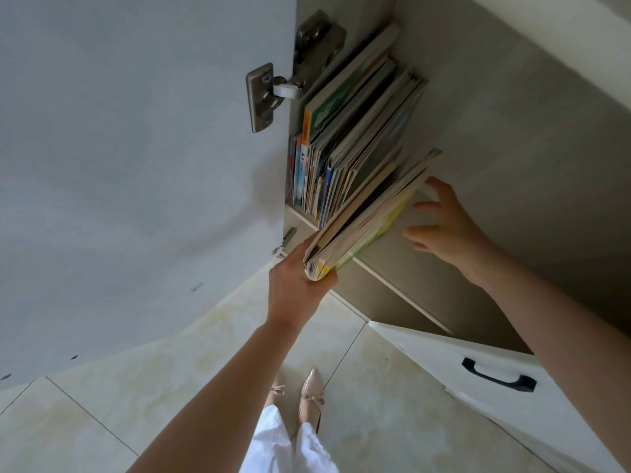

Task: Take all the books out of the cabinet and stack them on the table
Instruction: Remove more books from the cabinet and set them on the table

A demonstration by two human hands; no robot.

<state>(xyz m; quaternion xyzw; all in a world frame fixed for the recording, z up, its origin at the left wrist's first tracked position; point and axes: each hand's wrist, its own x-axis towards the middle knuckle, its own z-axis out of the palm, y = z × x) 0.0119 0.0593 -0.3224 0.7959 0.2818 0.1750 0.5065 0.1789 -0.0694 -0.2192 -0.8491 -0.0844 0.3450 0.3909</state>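
A row of thin books [345,138] stands upright against the left wall of the open cabinet [512,158]. My left hand [297,281] is shut on the spines of a bundle of several books [368,216], which tilts out over the shelf's front edge [375,273]. To the right of the bundle, my right hand [444,227] hovers inside the cabinet with fingers spread; a fingertip sits near the bundle's far corner. No table is in view.
The open cabinet door [136,165] with its metal hinge [269,93] fills the left. A white lower door with a black handle [498,373] juts out at the bottom right. Tiled floor [170,387] and my shoes [307,394] are below.
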